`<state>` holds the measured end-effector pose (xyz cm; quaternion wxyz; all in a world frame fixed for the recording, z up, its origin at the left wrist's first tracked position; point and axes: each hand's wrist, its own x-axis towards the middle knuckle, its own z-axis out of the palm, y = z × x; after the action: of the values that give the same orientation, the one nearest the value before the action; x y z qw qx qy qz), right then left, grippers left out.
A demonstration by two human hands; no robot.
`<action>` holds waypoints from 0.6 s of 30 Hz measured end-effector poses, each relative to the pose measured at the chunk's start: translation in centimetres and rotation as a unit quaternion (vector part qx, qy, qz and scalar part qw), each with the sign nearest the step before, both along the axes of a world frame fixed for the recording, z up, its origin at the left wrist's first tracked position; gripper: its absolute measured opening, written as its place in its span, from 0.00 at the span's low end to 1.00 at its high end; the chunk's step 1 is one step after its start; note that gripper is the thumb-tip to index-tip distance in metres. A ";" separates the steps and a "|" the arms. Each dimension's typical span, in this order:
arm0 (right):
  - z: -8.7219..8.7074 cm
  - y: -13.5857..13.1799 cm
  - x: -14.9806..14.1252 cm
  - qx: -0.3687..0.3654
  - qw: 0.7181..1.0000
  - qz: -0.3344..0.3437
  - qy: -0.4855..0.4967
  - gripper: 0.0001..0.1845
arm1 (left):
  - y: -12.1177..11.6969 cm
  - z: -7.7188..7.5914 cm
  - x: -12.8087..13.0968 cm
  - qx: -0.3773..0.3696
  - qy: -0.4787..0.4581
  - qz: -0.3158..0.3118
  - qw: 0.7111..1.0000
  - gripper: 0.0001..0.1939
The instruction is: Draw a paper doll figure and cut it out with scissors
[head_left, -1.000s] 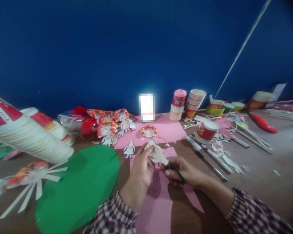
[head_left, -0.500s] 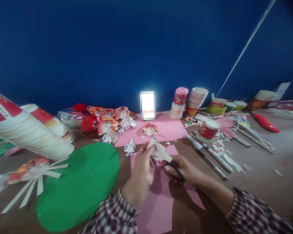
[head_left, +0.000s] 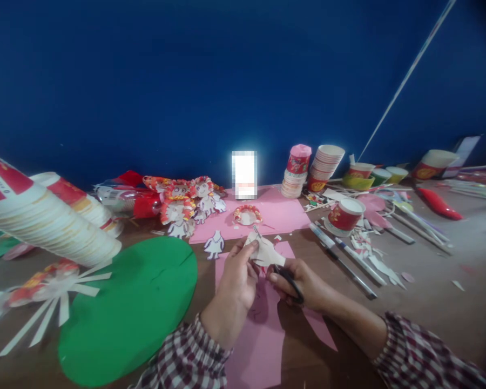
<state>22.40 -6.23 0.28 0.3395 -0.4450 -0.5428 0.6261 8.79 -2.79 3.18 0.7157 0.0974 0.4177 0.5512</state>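
Pink paper, a long strip (head_left: 251, 351), lies beneath both hands in the head view. Left of the strip, a narrow band of brown table (head_left: 206, 281) runs to the rim of a green disc (head_left: 146, 313); right of it, a wider stretch, crossed by the right forearm, reaches the pens (head_left: 349, 266). Past the strip's far end, a pink sheet (head_left: 283, 208) shows its near edge. Over the strip's far part, the left hand (head_left: 240, 275) pinches a cutout (head_left: 269, 254), and the right hand (head_left: 303, 282) grips black-handled scissors (head_left: 294, 287) at its right end. Flat and off-white, the cutout has an irregular outline; blur hides finer detail.
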 end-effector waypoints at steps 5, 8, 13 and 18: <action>-0.3 -0.2 -0.4 -0.015 0.999 -0.017 0.024 0.18 | 0.1 -0.3 0.1 0.011 0.003 -0.017 1.000 0.15; -0.4 -0.3 -0.6 -0.023 0.999 -0.022 0.034 0.17 | 0.0 -0.4 0.1 0.015 -0.007 -0.022 1.000 0.15; -0.1 0.0 -0.4 -0.018 0.998 -0.053 0.011 0.18 | 0.2 -0.7 0.0 0.032 -0.004 -0.009 0.999 0.16; 1.3 0.6 0.6 -0.021 0.990 -0.128 0.052 0.20 | 0.6 -0.7 -0.5 0.058 0.032 -0.038 0.997 0.15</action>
<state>22.99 -5.58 1.54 0.4351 -0.4843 -0.4495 0.6116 8.32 -2.14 2.51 0.7154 0.1720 0.4041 0.5435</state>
